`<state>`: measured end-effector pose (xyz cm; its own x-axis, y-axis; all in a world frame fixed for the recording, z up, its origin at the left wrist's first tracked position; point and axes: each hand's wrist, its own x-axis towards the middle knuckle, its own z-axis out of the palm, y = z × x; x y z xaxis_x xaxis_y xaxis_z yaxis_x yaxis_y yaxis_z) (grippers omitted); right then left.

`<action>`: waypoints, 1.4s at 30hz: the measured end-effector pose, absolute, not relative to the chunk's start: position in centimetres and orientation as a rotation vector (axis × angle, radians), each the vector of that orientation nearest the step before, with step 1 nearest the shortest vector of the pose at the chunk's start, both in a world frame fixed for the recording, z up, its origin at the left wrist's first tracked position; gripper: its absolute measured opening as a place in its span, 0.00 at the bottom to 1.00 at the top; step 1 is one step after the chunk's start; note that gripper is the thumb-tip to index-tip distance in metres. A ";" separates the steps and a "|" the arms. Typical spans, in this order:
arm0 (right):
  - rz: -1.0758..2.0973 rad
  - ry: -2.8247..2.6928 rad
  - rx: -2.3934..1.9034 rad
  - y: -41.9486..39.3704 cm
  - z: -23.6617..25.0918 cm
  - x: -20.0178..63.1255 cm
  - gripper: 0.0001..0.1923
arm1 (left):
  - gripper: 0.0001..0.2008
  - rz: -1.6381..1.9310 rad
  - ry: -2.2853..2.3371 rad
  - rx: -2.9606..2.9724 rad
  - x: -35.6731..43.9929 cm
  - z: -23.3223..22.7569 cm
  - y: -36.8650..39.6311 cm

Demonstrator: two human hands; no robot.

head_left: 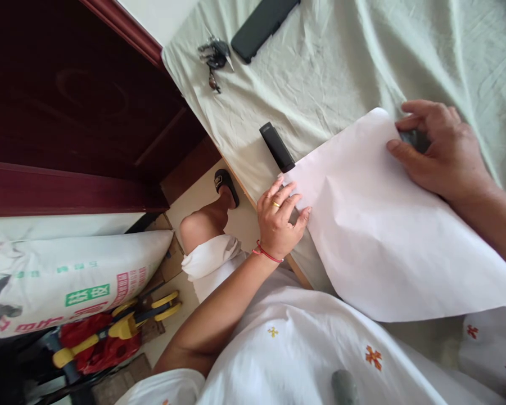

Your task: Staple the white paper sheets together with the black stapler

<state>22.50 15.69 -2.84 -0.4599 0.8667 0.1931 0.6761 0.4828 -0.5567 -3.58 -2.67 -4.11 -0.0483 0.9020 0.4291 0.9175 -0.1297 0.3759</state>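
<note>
Both hands flatten a large white paper sheet (388,225) at the worktop's (341,62) near edge: left hand (280,219) spread open on its corner beside a black stapler (277,147), right hand (441,149) curled, pressing the far corner; folding likely needs aligned edges

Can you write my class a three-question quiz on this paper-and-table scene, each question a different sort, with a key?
1. True or false: the left hand presses on the white paper sheet.
2. Which lies nearest the paper's corner? A keys B black stapler C black case
3. Fill in: the right hand rests on the sheet's far ____.

Key: 1 true; 2 B; 3 edge.
</note>
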 end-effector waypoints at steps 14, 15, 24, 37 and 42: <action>0.693 -2.231 -1.374 16.1 -2.3 22.3 0.21 | 0.14 -0.970 -2.059 -2.154 -3.9 -4.3 -2.5; 0.695 -2.231 -1.380 16.1 -2.3 22.3 0.21 | 0.15 -0.973 -2.067 -2.152 -4.0 -4.4 -2.5; 0.726 -2.249 -1.348 16.6 -2.6 22.5 0.15 | 0.28 -0.996 -2.159 -2.091 -4.2 -4.1 -2.6; 0.712 -2.275 -1.346 16.7 -3.1 22.7 0.14 | 0.33 -0.771 -2.184 -2.174 -6.6 -2.1 0.2; 0.707 -2.277 -1.309 16.7 -3.1 22.7 0.14 | 0.31 -0.662 -2.232 -2.096 -6.5 -3.3 0.1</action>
